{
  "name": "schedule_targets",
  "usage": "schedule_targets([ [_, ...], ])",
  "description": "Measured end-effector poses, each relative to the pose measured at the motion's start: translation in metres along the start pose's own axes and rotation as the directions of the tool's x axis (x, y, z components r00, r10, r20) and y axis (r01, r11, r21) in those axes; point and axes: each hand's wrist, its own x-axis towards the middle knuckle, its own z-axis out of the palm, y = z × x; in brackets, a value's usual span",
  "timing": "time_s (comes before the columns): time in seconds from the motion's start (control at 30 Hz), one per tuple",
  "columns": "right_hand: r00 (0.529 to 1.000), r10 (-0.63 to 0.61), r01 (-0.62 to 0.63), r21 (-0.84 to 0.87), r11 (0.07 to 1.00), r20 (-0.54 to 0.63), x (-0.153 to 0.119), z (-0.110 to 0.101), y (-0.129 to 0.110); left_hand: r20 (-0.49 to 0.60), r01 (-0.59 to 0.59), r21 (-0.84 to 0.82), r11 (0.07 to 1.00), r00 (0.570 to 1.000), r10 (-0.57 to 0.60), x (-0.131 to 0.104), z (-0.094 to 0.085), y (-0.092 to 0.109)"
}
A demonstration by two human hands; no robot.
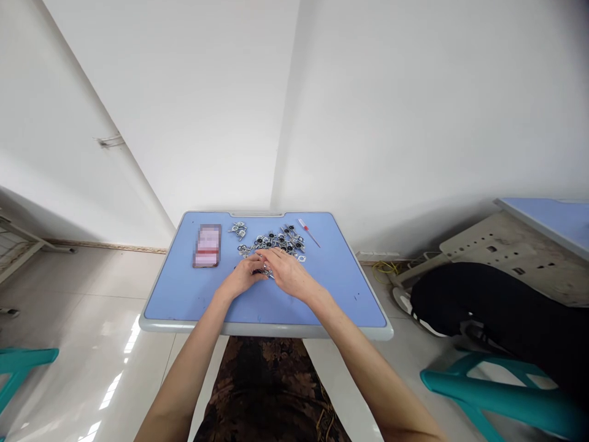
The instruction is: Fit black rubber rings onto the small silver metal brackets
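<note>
My left hand (243, 277) and my right hand (288, 273) meet low over the desk's middle, fingers curled and touching. Between them shows a bit of shiny metal (267, 274), a small part mostly hidden by the fingers. Just beyond lies a loose pile of small silver metal parts (288, 236), some with round black pieces. A flat light-coloured ring-like piece (301, 258) rests right of my right hand. Farther back on the left sits a smaller group of similar metal parts (238, 229).
The blue desk top (179, 301) has a grey rim. A phone (207, 245) lies on its left, a screwdriver (309, 233) at back right. A white wall (221, 123) stands behind. To the right are another person's black-clothed leg (469, 294) and a teal stool (488, 387).
</note>
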Motion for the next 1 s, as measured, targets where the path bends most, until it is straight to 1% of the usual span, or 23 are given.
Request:
schedule_targets([
  [0.1,0.998,0.055,-0.055,-0.013,0.998,0.007,0.001,-0.001,-0.004,0.011,-0.005,-0.004,1.0,1.0,0.005,0.0,-0.001,0.001],
  [0.23,0.985,0.173,-0.172,-0.097,0.98,-0.006,0.005,0.003,-0.009,0.019,0.015,-0.006,1.0,1.0,-0.015,0.0,-0.001,0.002],
  [0.3,0.98,0.197,-0.198,-0.111,0.974,-0.016,0.006,0.005,-0.008,0.018,0.016,0.0,1.0,1.0,-0.016,0.0,-0.001,0.003],
  [0.33,0.98,0.197,-0.198,-0.085,0.977,-0.019,0.006,0.006,-0.006,0.018,0.018,0.004,1.0,1.0,-0.018,0.0,-0.001,0.003],
  [0.4,0.981,0.19,-0.189,0.022,0.982,-0.03,0.006,0.006,-0.002,0.021,0.031,0.009,0.999,0.999,-0.031,0.0,-0.002,0.004],
  [0.47,0.981,0.188,-0.181,0.142,0.973,-0.04,0.005,0.005,0.001,0.027,0.047,0.01,0.999,0.999,-0.047,0.0,-0.002,0.004],
  [0.53,0.982,0.186,-0.172,0.218,0.961,-0.045,0.005,0.002,0.002,0.034,0.055,0.006,0.998,0.998,-0.055,0.001,-0.002,0.004],
  [0.63,0.985,0.169,-0.154,0.253,0.955,-0.036,0.005,-0.001,0.002,0.038,0.056,-0.007,0.998,0.998,-0.056,0.001,-0.002,0.005],
  [0.83,0.994,0.109,-0.104,0.258,0.961,-0.006,0.005,-0.002,-0.001,0.027,0.04,-0.032,0.999,0.999,-0.039,0.001,-0.004,0.009],
  [0.9,0.995,0.103,-0.095,0.286,0.953,-0.015,0.004,-0.003,-0.001,0.027,0.049,-0.03,0.998,0.998,-0.048,0.001,-0.004,0.009],
  [1.0,0.992,0.115,-0.09,0.325,0.941,-0.059,0.001,-0.009,0.001,0.037,0.071,-0.005,0.997,0.997,-0.071,0.0,-0.004,0.008],
])
